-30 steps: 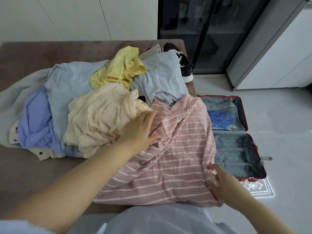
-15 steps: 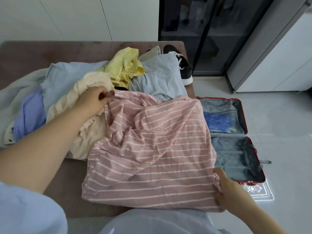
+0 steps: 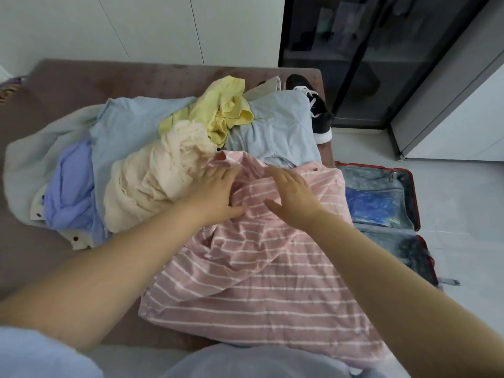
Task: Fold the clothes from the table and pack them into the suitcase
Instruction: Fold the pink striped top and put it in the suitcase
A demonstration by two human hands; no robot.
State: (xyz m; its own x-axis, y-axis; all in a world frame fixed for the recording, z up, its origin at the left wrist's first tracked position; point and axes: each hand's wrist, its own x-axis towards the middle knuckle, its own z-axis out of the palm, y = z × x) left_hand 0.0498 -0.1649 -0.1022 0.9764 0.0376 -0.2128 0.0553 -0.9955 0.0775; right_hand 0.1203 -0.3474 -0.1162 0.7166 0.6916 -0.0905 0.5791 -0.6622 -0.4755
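Pink striped shirt lies rumpled on near worktop; left grip and right grip both flat, fingers straight, pressing its far part.

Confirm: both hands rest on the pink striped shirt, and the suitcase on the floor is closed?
Wrong on the suitcase: the head view shows it open. The left hand and right hand do rest on the pink striped shirt.

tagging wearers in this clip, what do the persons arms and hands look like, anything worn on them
The left hand and right hand are bare: no gloves, and no rings, watch or bracelet can be seen. Both forearms are uncovered. A loose light blue sleeve shows on the left upper arm at the lower left corner; the right arm leaves the frame before any sleeve appears.
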